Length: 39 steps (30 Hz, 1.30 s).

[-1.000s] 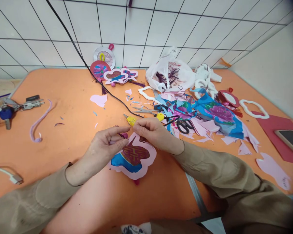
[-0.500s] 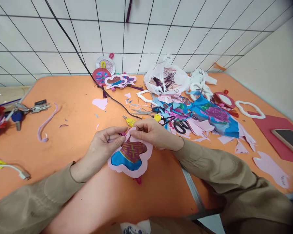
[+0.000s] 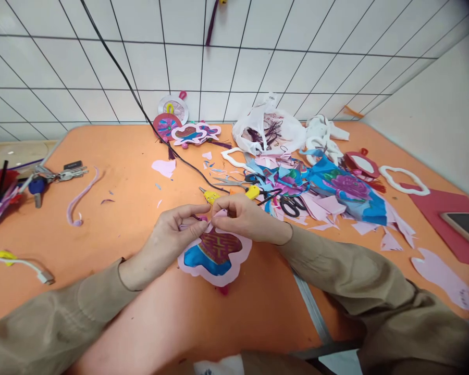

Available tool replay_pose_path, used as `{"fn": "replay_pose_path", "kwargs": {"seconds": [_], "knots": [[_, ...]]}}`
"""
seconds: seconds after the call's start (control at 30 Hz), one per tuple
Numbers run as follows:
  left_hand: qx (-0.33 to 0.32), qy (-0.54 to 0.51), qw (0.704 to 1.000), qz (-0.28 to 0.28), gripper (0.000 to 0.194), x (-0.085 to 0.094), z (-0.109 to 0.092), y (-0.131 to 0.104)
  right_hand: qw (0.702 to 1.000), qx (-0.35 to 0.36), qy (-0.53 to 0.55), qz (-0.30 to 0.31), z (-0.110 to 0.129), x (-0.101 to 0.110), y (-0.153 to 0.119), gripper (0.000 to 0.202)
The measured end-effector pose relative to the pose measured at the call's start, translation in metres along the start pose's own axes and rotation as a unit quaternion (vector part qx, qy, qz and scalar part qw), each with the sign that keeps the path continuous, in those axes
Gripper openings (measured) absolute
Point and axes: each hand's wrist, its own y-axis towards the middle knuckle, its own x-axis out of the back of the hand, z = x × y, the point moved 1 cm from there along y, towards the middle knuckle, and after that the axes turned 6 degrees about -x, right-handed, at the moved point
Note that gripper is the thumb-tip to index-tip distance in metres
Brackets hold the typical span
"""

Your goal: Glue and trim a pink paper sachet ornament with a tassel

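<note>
A pink scalloped ornament (image 3: 214, 255) with a blue and purple patterned centre hangs between my hands over the orange table (image 3: 136, 312). My left hand (image 3: 172, 237) pinches its upper left edge, thumb and fingers closed near a small magenta piece. On its upper right edge, my right hand (image 3: 244, 216) is closed too, fingertips close to those of the left. The exact spot under the fingertips is partly hidden. A magenta bit shows below the ornament's lower edge. Just beyond the hands lies a yellow tool (image 3: 210, 196) with a pointed tip.
Scissors (image 3: 230, 182), black-handled scissors (image 3: 291, 206), pink scraps and blue floral fabric (image 3: 346, 187) lie to the right. Behind are a white plastic bag (image 3: 297, 133) and finished-looking ornaments (image 3: 187, 134). Keys (image 3: 66, 173) and a cable (image 3: 31, 268) are left; a phone (image 3: 465, 226) is right.
The whole view has shifted slightly. The ornament has turned a little between my hands, and my right hand's fingers are bent differently at its top edge.
</note>
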Motion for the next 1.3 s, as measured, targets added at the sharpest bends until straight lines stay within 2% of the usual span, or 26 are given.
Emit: {"fn": "replay_pose_path", "kwargs": {"seconds": [0.1,0.2,0.33,0.4,0.5,0.63,0.7,0.9,1.1,1.3], "knots": [[0.001,-0.01,1.0,0.002,0.039,0.004,0.001,0.0,1.0,-0.01,0.026,-0.008,-0.001,0.0,0.0,0.01],[-0.002,0.038,0.999,-0.011,0.042,0.005,0.0,-0.001,0.999,-0.003,0.05,-0.01,-0.003,0.0,-0.001,0.012],[-0.01,0.073,0.997,-0.032,0.045,0.003,-0.003,-0.002,0.99,0.022,0.134,0.033,-0.007,0.002,-0.002,0.036],[-0.012,0.092,0.995,-0.027,0.044,0.002,-0.004,-0.003,0.991,0.034,0.122,0.039,-0.007,0.002,-0.002,0.042],[-0.015,0.102,0.995,0.009,0.04,0.0,-0.003,-0.004,0.999,0.037,0.026,0.026,-0.003,0.001,-0.003,0.03],[-0.022,0.014,0.998,0.053,0.037,0.002,-0.003,-0.005,0.999,0.045,-0.025,0.014,0.002,0.001,-0.005,0.022],[-0.027,-0.001,0.999,0.042,0.038,0.004,-0.004,-0.005,0.999,0.036,-0.027,0.0,0.002,0.002,-0.005,0.022],[-0.031,0.04,0.998,-0.028,0.036,0.004,-0.009,-0.005,0.999,0.03,-0.012,-0.021,-0.003,0.002,0.0,0.022],[-0.057,0.037,0.998,-0.011,0.039,0.005,-0.012,-0.007,0.997,0.065,-0.024,-0.018,0.0,0.004,0.0,0.022],[-0.039,0.004,0.999,0.0,0.04,0.007,-0.009,-0.005,0.997,0.031,-0.006,-0.068,0.001,0.0,-0.003,0.02]]}}
